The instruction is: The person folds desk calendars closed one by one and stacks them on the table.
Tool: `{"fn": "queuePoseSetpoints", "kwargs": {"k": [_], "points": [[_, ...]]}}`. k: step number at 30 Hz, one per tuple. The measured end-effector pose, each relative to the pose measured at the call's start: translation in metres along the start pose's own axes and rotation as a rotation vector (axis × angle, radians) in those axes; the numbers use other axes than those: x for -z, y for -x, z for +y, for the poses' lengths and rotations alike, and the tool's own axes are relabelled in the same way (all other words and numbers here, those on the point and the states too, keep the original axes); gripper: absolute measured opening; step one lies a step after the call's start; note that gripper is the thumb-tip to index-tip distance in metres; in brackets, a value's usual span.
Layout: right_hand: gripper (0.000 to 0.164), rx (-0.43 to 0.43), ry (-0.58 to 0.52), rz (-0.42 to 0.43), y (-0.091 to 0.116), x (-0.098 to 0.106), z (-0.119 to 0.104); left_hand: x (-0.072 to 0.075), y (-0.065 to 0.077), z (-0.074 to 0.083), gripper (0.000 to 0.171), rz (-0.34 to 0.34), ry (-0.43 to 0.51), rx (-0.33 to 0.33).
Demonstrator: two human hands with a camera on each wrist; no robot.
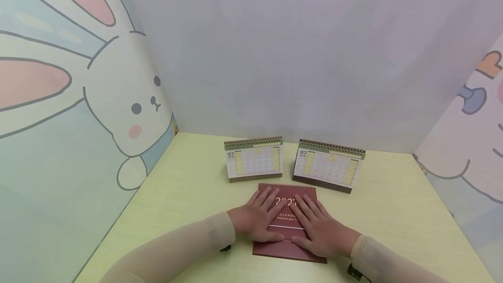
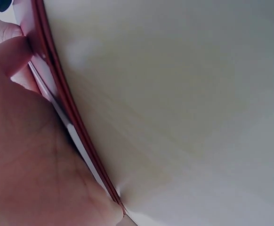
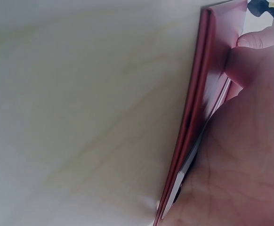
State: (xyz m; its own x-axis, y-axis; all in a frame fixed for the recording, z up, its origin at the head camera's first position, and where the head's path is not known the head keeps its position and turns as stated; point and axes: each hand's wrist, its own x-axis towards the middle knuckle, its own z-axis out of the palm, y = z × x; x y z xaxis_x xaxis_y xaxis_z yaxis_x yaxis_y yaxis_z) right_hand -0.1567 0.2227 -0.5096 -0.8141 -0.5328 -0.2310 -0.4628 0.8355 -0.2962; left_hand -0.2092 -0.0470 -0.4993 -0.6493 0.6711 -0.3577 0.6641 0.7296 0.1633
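Note:
A dark red 2027 desk calendar [image 1: 287, 251] lies flat on the table near its front, spiral binding toward the back. Spread across its left half, my left hand [image 1: 257, 218] rests with straight fingers. My right hand [image 1: 324, 228] lies the same way on the right half, and the thumbs point at each other over the lower part. Both hands hide parts of the cover print. In the left wrist view the calendar's red edge [image 2: 64, 92] runs beside the palm. The right wrist view shows the calendar's layered boards [image 3: 198, 84] beneath the right hand.
Two standing desk calendars open at 07 are behind the red one: the left calendar [image 1: 255, 160] and the right calendar [image 1: 329, 166], angled differently. The pale yellow table [image 1: 188, 174] meets a plain back curtain [image 1: 291, 56]. A rabbit-printed curtain [image 1: 122, 91] hangs at left.

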Motion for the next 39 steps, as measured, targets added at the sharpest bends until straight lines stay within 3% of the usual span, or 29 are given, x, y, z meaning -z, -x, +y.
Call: {"fn": "queuePoseSetpoints", "kwargs": {"k": [39], "points": [[0.095,0.000,-0.013,0.003,-0.0014,-0.0034,0.0029,-0.0025,-0.0019,-0.0009,0.103,0.006,-0.004,-0.005]]}}
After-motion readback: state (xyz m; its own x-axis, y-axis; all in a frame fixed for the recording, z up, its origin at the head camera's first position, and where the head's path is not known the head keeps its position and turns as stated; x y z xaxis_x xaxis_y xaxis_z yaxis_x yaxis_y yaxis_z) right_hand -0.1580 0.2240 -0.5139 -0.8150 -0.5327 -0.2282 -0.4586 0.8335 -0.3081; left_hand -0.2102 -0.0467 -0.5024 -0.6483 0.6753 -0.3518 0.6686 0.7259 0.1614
